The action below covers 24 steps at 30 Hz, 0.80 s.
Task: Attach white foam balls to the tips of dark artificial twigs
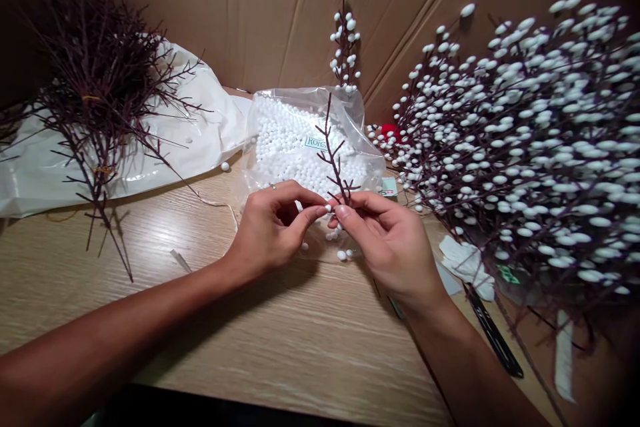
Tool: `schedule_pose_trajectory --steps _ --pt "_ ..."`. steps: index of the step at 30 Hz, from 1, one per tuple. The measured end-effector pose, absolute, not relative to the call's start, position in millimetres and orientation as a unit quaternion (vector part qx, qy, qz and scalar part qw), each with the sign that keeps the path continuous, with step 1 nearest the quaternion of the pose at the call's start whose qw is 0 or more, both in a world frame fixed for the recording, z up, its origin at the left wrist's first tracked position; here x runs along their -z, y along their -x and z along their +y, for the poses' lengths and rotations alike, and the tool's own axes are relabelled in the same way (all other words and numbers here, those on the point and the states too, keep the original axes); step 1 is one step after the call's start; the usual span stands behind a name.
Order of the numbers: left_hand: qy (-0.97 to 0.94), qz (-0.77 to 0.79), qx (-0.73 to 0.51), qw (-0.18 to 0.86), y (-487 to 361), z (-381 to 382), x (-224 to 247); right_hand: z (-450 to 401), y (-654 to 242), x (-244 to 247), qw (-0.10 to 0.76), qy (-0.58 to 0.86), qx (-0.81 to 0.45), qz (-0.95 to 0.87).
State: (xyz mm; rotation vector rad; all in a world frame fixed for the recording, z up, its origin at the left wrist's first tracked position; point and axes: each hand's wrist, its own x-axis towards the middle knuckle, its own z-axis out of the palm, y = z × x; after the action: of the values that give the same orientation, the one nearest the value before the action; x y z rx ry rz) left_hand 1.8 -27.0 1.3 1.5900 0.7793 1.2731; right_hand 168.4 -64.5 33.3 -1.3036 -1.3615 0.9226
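Observation:
Between thumb and forefinger, my left hand [273,227] pinches a small white foam bead [328,208]. My right hand [387,233] is closed on a dark brown artificial twig [330,153], which stands upright with bare side shoots. The bead touches or nearly touches a low shoot by my right thumb; the exact contact is too small to tell. Just behind both hands lies a clear plastic bag [367,147] full of white beads [285,140]. A few loose beads [342,255] lie under the hands.
Bare brown twigs [95,73] are piled on a white plastic bag [200,90] at left. White-beaded branches [520,127] crowd the right side, with a black-handled cutter [493,330] below them. One beaded sprig [345,47] stands by the cardboard wall [270,7].

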Motion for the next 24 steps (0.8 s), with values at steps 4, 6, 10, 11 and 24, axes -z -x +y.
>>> schedule_pose_trajectory --steps 4,6,10,11,24 --pt "-0.662 0.338 -0.487 0.459 -1.2 -27.7 -2.6 -65.2 -168.3 -30.6 0.492 0.547 -0.332 -0.59" --pt "-0.659 0.346 -0.478 0.466 -0.9 -28.0 -3.4 -65.8 -168.4 -28.6 0.482 0.553 -0.299 -0.611" --pt "-0.659 0.345 -0.47 0.475 -0.3 -26.5 -3.1 -66.5 -168.8 -24.1 0.466 0.561 -0.274 -0.627" --pt "-0.658 0.345 -0.471 0.476 -0.3 -25.8 -2.5 -66.6 -168.8 -23.1 0.462 0.562 -0.269 -0.631" --pt "-0.622 0.377 -0.473 0.498 0.6 -25.0 -4.8 -69.2 -166.1 -22.2 0.425 0.578 -0.224 -0.66"
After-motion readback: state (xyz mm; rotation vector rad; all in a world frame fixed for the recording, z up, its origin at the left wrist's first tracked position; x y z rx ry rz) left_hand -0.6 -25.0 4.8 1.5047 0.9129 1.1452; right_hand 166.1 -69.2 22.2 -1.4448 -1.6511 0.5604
